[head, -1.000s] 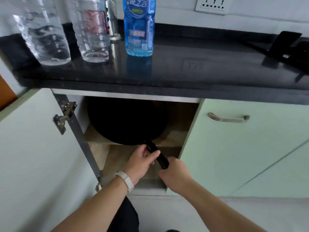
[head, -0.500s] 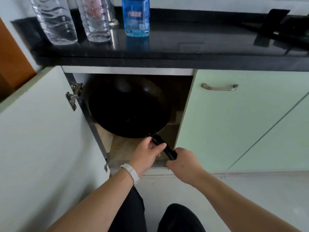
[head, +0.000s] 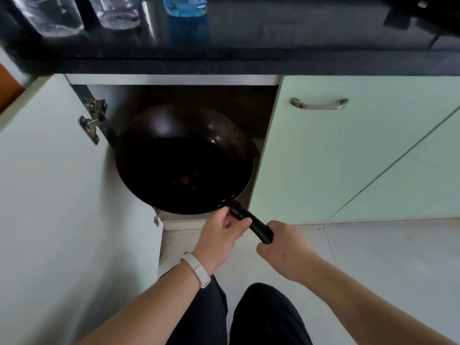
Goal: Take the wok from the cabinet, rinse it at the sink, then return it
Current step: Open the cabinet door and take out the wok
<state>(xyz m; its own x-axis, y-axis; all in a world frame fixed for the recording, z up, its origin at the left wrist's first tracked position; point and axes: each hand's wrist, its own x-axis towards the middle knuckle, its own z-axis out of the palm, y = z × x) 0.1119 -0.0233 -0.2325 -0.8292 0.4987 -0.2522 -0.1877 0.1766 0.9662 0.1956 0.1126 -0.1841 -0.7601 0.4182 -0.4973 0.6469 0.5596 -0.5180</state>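
Note:
A large black wok (head: 184,160) fills the mouth of the open cabinet (head: 174,95), its bowl facing up and its near rim out past the cabinet's front edge. Its black handle (head: 251,224) points toward me at the lower right. My left hand (head: 221,234), with a white band on the wrist, grips the handle close to the bowl. My right hand (head: 283,241) grips the handle's far end. A few small brown specks lie in the wok's bottom.
The cabinet door (head: 62,195) stands open on the left with its hinge (head: 92,120) showing. A pale green door with a metal handle (head: 318,104) is shut on the right. The black countertop (head: 236,46) above holds clear bottles (head: 49,13) and a blue bottle (head: 184,5). My knees are below.
Both hands have drawn the wok out of the cabinet toward me; its bowl now shows from above. The view has tilted down and the counter has slid to the top.

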